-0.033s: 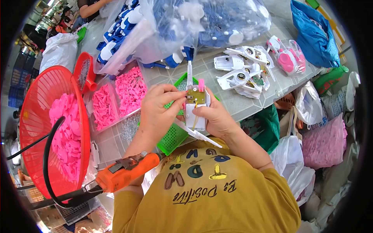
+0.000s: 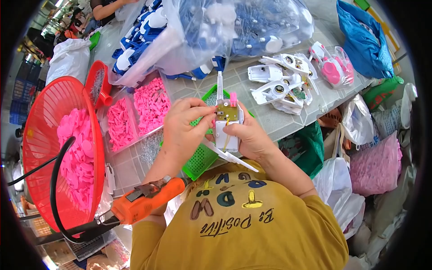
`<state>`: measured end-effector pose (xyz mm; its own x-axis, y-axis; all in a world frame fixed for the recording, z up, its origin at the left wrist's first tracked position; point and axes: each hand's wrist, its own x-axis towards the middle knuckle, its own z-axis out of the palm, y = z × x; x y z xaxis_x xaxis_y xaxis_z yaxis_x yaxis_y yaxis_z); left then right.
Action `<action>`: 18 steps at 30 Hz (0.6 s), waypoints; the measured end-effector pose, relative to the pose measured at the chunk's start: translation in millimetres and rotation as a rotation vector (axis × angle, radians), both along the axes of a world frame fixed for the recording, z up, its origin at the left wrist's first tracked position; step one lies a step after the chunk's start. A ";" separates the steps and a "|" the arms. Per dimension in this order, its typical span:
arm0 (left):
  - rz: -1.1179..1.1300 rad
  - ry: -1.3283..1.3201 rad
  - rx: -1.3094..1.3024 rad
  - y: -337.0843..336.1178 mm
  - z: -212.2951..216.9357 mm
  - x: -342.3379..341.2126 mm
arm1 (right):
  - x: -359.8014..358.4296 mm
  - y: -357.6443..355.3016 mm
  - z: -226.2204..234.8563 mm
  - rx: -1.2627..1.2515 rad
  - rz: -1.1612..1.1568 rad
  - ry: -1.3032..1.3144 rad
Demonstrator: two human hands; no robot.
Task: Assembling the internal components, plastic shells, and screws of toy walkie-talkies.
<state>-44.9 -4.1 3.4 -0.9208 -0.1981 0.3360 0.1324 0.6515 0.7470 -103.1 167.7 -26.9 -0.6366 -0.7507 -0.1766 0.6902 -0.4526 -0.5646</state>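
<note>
My right hand [image 2: 255, 137] is closed around a white plastic toy housing [image 2: 227, 138], its thumb lying across the front. In the housing's upper part sits a green-brown circuit board [image 2: 227, 112], with yellow wires running down from it. A small pink piece [image 2: 233, 99] stands at the board's upper right. At the board's left edge, the fingertips of my left hand [image 2: 182, 126] are pinched together; whatever lies between them is too small to make out. A white arm-like part [image 2: 231, 156] sticks out below the housing. Beneath my hands is a green basket [image 2: 198, 159], partly hidden.
An orange power screwdriver [image 2: 146, 201] hangs near my left forearm. To the left are bins of pink parts [image 2: 152, 103], a red basket [image 2: 31, 135] and a red scoop of screws [image 2: 96, 85]. White assemblies [image 2: 281, 83] lie right; bagged blue parts [image 2: 252, 36] lie beyond.
</note>
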 end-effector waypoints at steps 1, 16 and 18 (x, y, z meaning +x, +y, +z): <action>0.007 0.006 -0.013 0.6 -0.4 0.4 | -1.0 0.5 -2.4 -0.002 0.001 0.002; 0.099 0.027 0.156 -6.0 -5.5 4.1 | -9.8 8.3 2.7 -0.002 -0.027 -0.059; 0.237 0.023 0.279 -21.6 -18.1 14.7 | -15.5 10.8 3.9 -0.004 -0.091 -0.085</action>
<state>-30.1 -25.7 -14.8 -0.8310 -0.4922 0.2591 0.0207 0.4381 0.8987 -118.6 178.5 -23.0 -0.6849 -0.6916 -0.2295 0.6916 -0.5177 -0.5038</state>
